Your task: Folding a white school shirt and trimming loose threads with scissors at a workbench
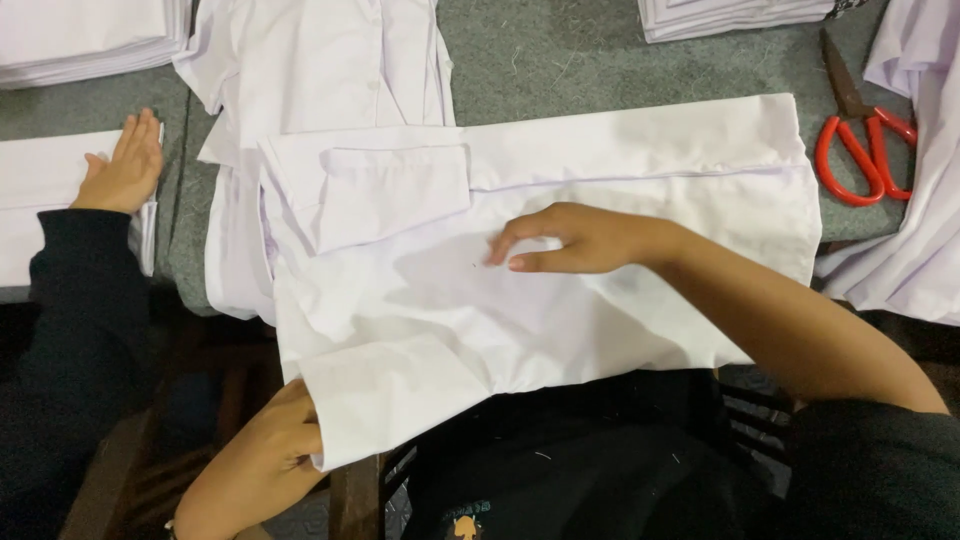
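Nearest the lens: a left hand (268,452), low at the near edge of the folded white shirt (560,290), fingers curled about the sleeve cuff (385,400) that hangs off the table's front; grip closed on that cuff, thumb side hidden under the cloth. Above it, the shirt itself, spread flat across the grey felt table top (560,60), folded into a broad rectangle with a second cuffed sleeve (385,185) laid back over its upper left part. On the shirt's middle, a right hand (570,240), forearm crossing in from the shirt's lower right corner; fingers loosely bent and a little parted, tips pressing down on the fabric, holding nothing. A tiny dark speck on the cloth just left of those fingertips, too small to tell what.

Behind the shirt's upper left, another white garment (320,60), unfolded and rumpled, partly tucked beneath it. Right of the shirt, near but apart, red-handled scissors (860,145) lying on the felt, blades pointing away. Beyond the scissors, more white cloth (915,200) draped at the table's right side. Far behind the shirt, a neat stack of folded white pieces (735,15); a similar stack (90,40) well off to its upper left. Left of the shirt, well apart, another person's hand (125,165) in a dark sleeve, flat on a further white piece (45,180).
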